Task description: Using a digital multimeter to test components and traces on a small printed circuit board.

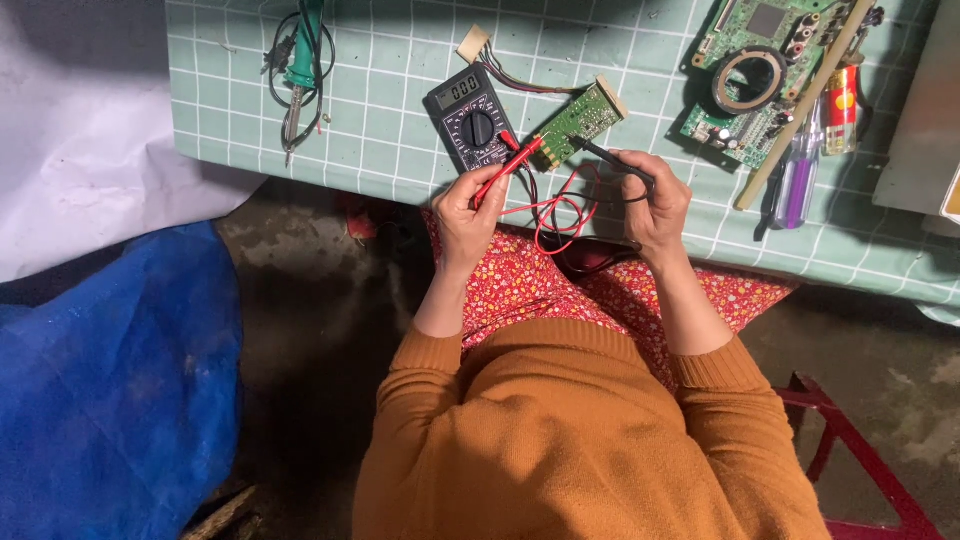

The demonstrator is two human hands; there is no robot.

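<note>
While the person in the orange sweater is leaning over the green checked tablecloth (400, 130), a blue tarp (110, 380) is lying heaped on the floor to one side, with a white sheet (80, 150) above it. At the far right of the table a large green circuit board (760, 70) is sitting with a dark ring on it, a wooden stick (800, 105) slanting across its edge, a purple-handled screwdriver (797, 180) just beside that, and a small red and yellow cylinder (842, 108) next to it. A black multimeter (472, 118) is lying near the table's front edge, its dial facing up. Just right of it, a small green circuit board (580, 118) is resting tilted, coloured wires trailing from it to a pale connector. A green-handled soldering iron (300, 70) is lying at the far left. The left hand (465, 215) is pinching the red probe (510, 168), its tip touching the small board. The right hand (655, 195) is gripping the black probe (605, 155), also pressing on that board.
</note>
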